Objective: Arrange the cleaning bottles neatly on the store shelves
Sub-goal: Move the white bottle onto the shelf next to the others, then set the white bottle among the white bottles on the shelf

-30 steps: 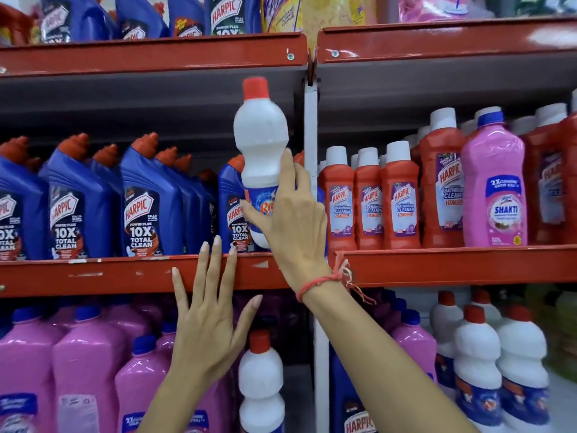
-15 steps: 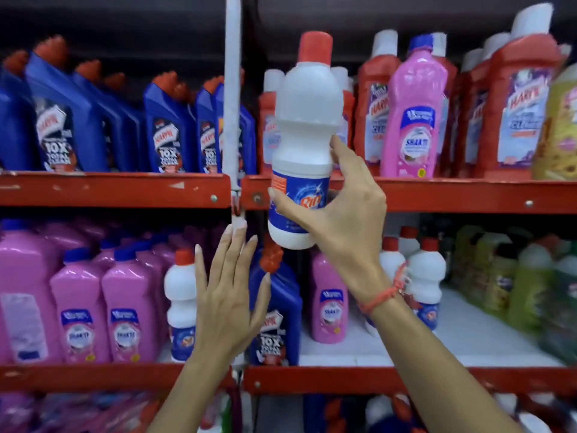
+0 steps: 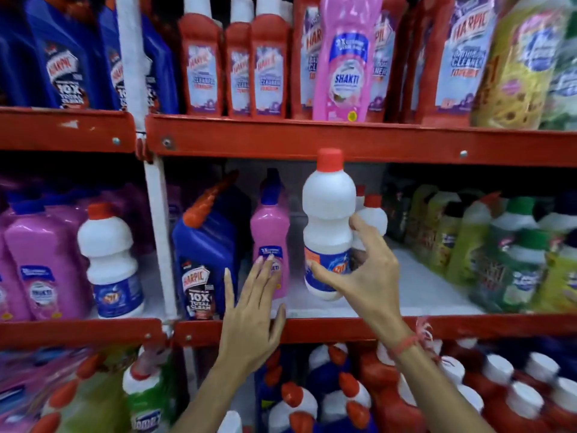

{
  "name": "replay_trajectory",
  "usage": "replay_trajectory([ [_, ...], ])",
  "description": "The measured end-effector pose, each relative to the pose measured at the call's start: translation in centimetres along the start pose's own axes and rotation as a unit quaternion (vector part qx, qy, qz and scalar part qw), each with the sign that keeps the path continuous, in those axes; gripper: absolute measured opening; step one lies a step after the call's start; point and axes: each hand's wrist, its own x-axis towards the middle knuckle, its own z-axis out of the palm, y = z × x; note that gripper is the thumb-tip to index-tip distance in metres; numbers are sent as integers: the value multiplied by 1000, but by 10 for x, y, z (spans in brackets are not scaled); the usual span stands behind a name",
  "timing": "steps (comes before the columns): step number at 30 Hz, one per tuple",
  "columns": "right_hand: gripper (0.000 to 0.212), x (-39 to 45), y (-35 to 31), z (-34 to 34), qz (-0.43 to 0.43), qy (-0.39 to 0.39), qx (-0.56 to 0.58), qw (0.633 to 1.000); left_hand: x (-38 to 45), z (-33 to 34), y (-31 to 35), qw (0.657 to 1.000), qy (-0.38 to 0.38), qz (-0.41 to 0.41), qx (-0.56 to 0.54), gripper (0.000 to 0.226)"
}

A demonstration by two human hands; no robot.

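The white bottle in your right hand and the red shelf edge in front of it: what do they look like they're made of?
White bottle: likely opaque matte plastic, given its moulded waist, soft sheen and smooth red screw cap; glossy printed label. Red shelf edge: looks like painted metal, with bolt heads and chipped patches in the paint.

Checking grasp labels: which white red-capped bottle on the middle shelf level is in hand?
The white bottle right of the upright post, gripped by the right hand; the others stand untouched.

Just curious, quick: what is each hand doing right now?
Left hand: open, fingers spread, holding nothing.
Right hand: closed around the white bottle with the red cap.
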Motion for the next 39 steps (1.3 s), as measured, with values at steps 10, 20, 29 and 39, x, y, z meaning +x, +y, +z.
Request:
replay_trajectory([
  [10,83,-10,86,-20,104,2,-8,994,-19,42,10,996,-41,-65,35,61],
  [20,86,-24,110,-30,153,-7,-42,987,-21,47,11,997,-8,-56,43,59],
  [29,84,-30,107,-28,174,-17,-51,983,-27,33,10,997,-45,-56,23,61],
  [39,58,-69,14,50,24,176,-130,975,-70,-37,-56,996,42,-67,-29,51],
])
